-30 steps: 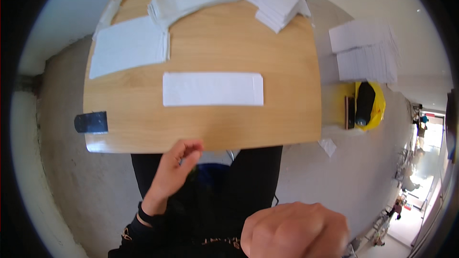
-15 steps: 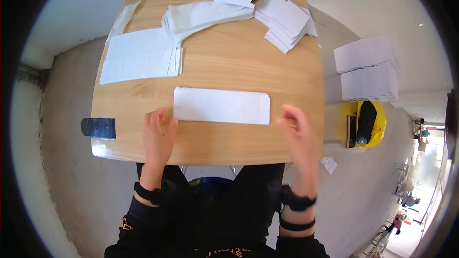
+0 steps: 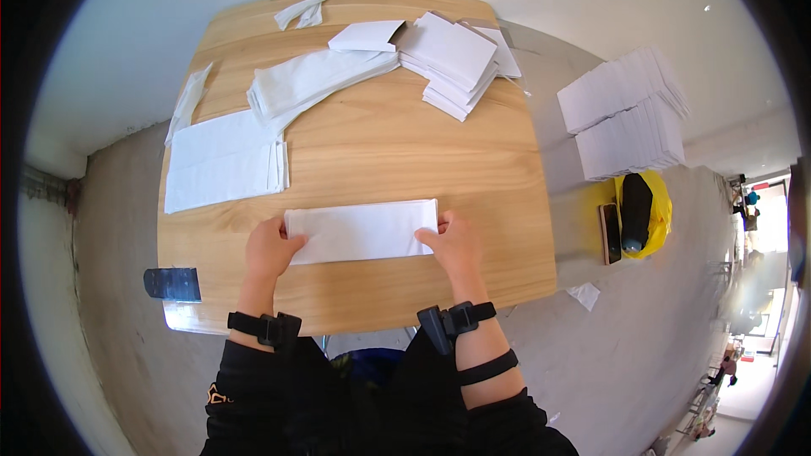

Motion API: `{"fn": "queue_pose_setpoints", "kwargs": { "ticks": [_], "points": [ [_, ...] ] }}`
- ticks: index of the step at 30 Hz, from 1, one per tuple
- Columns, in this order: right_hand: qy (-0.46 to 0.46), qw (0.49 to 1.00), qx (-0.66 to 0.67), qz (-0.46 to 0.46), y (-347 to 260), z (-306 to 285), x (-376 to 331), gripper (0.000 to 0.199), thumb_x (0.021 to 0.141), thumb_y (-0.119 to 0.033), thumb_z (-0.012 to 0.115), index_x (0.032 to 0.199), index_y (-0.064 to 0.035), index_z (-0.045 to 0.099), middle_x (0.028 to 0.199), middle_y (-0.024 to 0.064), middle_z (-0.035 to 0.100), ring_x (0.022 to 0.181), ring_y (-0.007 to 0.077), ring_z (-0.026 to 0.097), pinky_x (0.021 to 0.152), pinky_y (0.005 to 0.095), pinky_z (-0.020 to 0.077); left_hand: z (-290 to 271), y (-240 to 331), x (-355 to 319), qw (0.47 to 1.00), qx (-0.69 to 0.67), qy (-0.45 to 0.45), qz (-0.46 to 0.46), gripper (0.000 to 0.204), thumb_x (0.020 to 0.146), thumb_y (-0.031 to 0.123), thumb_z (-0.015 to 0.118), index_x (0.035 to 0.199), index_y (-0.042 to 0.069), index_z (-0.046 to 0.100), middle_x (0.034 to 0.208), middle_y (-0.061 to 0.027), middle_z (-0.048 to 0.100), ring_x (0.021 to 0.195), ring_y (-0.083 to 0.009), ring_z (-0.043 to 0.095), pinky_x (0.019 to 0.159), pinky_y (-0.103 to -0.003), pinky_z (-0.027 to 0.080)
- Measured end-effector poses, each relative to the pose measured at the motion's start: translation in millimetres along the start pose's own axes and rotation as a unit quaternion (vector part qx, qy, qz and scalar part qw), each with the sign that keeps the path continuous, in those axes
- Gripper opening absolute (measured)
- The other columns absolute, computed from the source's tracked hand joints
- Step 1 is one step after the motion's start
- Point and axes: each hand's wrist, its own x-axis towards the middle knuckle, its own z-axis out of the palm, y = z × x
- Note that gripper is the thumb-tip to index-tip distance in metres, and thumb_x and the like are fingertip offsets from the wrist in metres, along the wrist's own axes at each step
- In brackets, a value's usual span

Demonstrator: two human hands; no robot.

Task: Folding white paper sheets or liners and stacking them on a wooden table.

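A long white folded sheet (image 3: 361,232), perhaps several layers thick, lies near the front edge of the wooden table. My left hand (image 3: 272,249) grips its left end, thumb on top and fingers hidden at the side. At the opposite end my right hand (image 3: 452,241) pinches the edge the same way. Whether it is paper or thin cloth I cannot tell. Just beyond my left hand lies a flat stack of wide white sheets (image 3: 224,160). A fanned pile of similar white sheets (image 3: 317,84) stretches behind it.
White folded card pieces (image 3: 452,55) are heaped at the table's far right. Tall white stacks (image 3: 625,131) stand beyond the right edge, near a yellow bag (image 3: 659,219) and a phone (image 3: 610,232). A dark flat object (image 3: 173,284) sits at the table's left edge.
Both hands have come in from beside the white folded sheet and now grip its two ends. The view has shifted, so the table sits lower in the picture.
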Motion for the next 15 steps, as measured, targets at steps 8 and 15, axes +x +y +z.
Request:
{"fn": "queue_pose_setpoints", "kwargs": {
  "ticks": [8,15],
  "points": [
    [0.186,0.966,-0.116,-0.139,9,26,-1,0.044,0.067,-0.022,0.076,0.100,0.0006,0.060,0.094,0.0168,0.064,0.082,0.0269,0.063,0.071,0.0355,0.0499,4,8,-37,0.981,-0.146,0.092,0.085,0.014,0.079,0.001,0.063,0.091,0.001,0.056,0.076,-0.0108,0.057,0.067,-0.0215,0.053,0.062,-0.033,0.044],
    [0.082,0.971,0.064,-0.214,34,27,1,0.060,0.080,-0.027,0.066,0.128,0.0003,0.044,0.126,0.0243,0.048,0.121,0.0391,0.045,0.102,0.0449,0.0375,-17,-13,-58,0.963,-0.115,0.093,0.225,0.014,0.079,0.000,0.059,0.091,0.004,0.055,0.083,-0.0027,0.052,0.080,-0.0119,0.050,0.071,-0.026,0.042]
  ]
}}
